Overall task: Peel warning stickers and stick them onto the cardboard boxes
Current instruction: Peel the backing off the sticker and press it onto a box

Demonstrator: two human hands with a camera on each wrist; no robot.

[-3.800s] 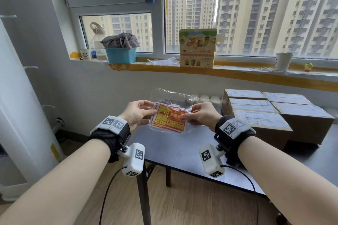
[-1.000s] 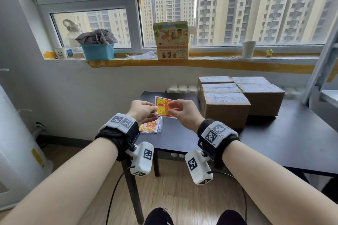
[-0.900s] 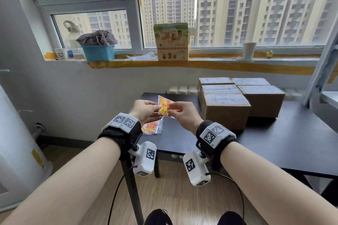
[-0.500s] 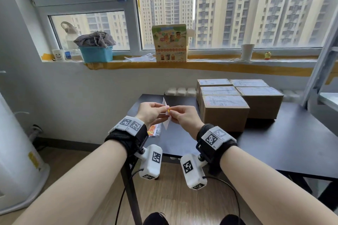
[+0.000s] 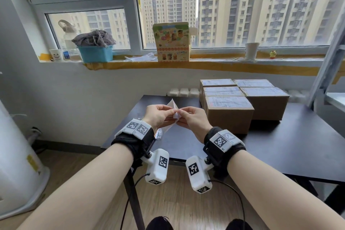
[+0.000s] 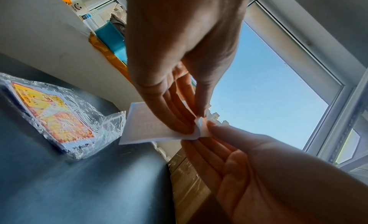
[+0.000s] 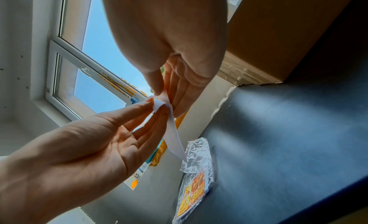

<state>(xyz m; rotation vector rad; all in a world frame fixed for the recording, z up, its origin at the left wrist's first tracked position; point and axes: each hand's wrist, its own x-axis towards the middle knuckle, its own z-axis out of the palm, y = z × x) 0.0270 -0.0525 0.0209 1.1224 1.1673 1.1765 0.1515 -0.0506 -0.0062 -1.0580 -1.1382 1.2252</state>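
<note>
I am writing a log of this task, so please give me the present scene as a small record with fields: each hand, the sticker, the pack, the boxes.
left hand: left hand pinches a corner of the sticker sheet
right hand: right hand pinches the same corner, where a small flap curls up
sticker sheet: held in the air above the table, white back toward both wrist cameras
sticker pack: sticker pack in clear wrap lies on the table, under the left hand
cardboard boxes: cardboard boxes grouped at the person's right; no warning sticker visible on them
</note>
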